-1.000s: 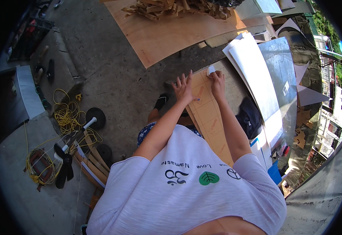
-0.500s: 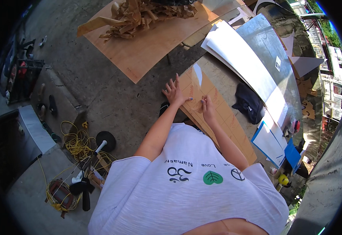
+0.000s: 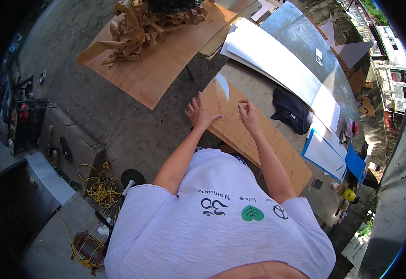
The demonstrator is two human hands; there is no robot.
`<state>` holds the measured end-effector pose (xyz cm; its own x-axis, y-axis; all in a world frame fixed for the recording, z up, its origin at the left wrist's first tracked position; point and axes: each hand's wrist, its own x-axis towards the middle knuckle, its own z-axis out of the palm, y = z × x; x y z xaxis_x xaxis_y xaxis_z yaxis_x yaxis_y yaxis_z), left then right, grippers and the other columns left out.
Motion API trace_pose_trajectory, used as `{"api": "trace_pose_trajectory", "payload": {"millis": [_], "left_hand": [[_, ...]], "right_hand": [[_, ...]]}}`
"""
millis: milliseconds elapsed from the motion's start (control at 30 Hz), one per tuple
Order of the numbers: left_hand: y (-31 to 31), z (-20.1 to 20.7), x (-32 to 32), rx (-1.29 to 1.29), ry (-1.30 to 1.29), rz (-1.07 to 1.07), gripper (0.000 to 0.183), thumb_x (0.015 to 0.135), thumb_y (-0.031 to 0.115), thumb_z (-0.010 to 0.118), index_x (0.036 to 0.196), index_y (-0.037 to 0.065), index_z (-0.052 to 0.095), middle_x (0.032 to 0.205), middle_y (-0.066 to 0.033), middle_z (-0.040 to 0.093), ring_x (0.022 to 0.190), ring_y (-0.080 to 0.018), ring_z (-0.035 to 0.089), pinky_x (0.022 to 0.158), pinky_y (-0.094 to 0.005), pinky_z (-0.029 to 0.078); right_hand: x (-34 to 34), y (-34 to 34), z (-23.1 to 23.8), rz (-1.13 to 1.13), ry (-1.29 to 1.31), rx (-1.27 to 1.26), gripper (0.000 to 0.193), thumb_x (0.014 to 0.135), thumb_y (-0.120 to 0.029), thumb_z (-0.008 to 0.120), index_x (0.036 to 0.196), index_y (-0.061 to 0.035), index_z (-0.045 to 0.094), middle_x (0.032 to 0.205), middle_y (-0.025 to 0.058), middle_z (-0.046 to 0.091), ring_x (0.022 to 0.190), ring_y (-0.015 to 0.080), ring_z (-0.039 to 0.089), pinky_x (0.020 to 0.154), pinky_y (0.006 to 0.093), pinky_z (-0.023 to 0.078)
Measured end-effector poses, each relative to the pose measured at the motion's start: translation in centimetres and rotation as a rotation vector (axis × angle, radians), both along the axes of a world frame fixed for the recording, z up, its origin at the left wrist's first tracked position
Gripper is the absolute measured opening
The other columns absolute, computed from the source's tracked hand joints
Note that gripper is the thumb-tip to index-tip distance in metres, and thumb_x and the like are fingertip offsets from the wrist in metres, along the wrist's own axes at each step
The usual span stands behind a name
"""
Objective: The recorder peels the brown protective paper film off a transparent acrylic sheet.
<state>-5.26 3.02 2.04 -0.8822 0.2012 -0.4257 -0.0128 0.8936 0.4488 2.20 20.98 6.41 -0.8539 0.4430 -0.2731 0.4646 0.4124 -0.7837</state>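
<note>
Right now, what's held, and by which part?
Your right hand apparently pinches the brown covering by its peeled end; your left hand rests on the board's edge.

Tan over the long board point(image 3: 233, 128), gridded, orange-printed, white near one end — dark navy on the cap point(image 3: 290, 110), yellow on the cord point(image 3: 103, 188).

The person's left hand point(image 3: 200, 114) spreads across the edge of a brown-covered board point(image 3: 289, 162); the right hand point(image 3: 249, 115) curls above it (its grip is hard to tell). A white patch point(image 3: 223, 87) shows near the far end. Beside the board lie a dark cap point(image 3: 290, 111) and white sheets point(image 3: 277, 63); crumpled paper point(image 3: 140, 35) lies beyond.
</note>
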Motion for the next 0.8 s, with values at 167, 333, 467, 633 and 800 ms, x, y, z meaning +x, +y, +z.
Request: {"api": "trace_pose_trajectory", "payload": {"millis": [167, 333, 467, 633, 800], "left_hand": [[-0.9, -0.8, 0.6, 0.058, 0.108, 0.004, 0.123, 0.052, 0.047, 0.085, 0.145, 0.019, 0.009, 0.141, -0.0134, 0.026, 0.128, -0.0342, 0.027, 0.102, -0.0535, 0.024], [-1.2, -1.2, 0.5, 0.061, 0.042, 0.025, 0.121, 0.052, 0.046, 0.084, 0.145, 0.021, 0.010, 0.141, -0.0145, 0.026, 0.129, -0.0349, 0.026, 0.101, -0.0551, 0.024], [-1.0, -1.3, 0.3, 0.069, 0.031, 0.039, 0.120, 0.053, 0.046, 0.084, 0.144, 0.022, 0.010, 0.142, -0.0149, 0.024, 0.130, -0.0355, 0.025, 0.102, -0.0571, 0.023], [-1.2, -1.0, 0.4, 0.087, -0.007, 0.043, 0.120, 0.054, 0.046, 0.084, 0.144, 0.023, 0.009, 0.143, -0.0161, 0.024, 0.132, -0.0362, 0.023, 0.103, -0.0581, 0.021], [-1.3, -1.1, 0.3, 0.086, -0.018, 0.041, 0.120, 0.055, 0.045, 0.084, 0.145, 0.023, 0.007, 0.144, -0.0175, 0.024, 0.132, -0.0366, 0.022, 0.103, -0.0588, 0.020]], "right_hand": [[-8.1, -1.7, -3.8, 0.326, 0.242, 0.352, 0.054, 0.083, -0.008, 0.056, 0.134, -0.0059, 0.038, 0.094, 0.0205, 0.057, 0.081, 0.0345, 0.058, 0.077, 0.0413, 0.047], [-11.6, -4.5, -5.3, 0.432, -0.131, 0.604, 0.065, 0.081, -0.004, 0.048, 0.142, -0.0018, 0.024, 0.109, 0.0235, 0.053, 0.093, 0.0399, 0.058, 0.075, 0.0437, 0.048], [-11.3, -5.1, -6.0, 0.448, -0.120, 0.645, 0.067, 0.079, -0.001, 0.047, 0.141, 0.0044, 0.021, 0.108, 0.0221, 0.052, 0.086, 0.0407, 0.059, 0.069, 0.0455, 0.049], [-10.3, -4.7, -5.4, 0.471, -0.136, 0.637, 0.065, 0.080, -0.003, 0.045, 0.142, -0.0050, 0.025, 0.107, 0.0198, 0.053, 0.085, 0.0385, 0.061, 0.067, 0.0448, 0.049], [-9.5, -4.3, -4.6, 0.531, -0.167, 0.598, 0.065, 0.081, -0.006, 0.046, 0.143, -0.0124, 0.027, 0.108, 0.0199, 0.054, 0.089, 0.0375, 0.060, 0.070, 0.0445, 0.049]]}}
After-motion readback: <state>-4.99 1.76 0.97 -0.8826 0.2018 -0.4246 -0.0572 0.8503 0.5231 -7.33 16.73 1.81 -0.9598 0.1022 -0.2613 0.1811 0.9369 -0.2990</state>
